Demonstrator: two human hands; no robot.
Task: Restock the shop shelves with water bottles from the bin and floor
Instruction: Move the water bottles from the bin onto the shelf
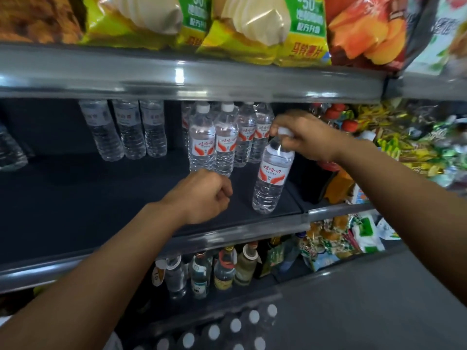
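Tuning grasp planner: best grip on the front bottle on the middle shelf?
Grip the bottle at its cap and neck, from above and the right, as the right hand does. It stands near the shelf front, tilted, with other bottles behind.

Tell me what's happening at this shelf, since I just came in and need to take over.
A person is restocking water. The right hand grips a bottle by its cap, standing it near the front of the dark shelf, ahead of the row of bottles. The left hand is curled and holds nothing.
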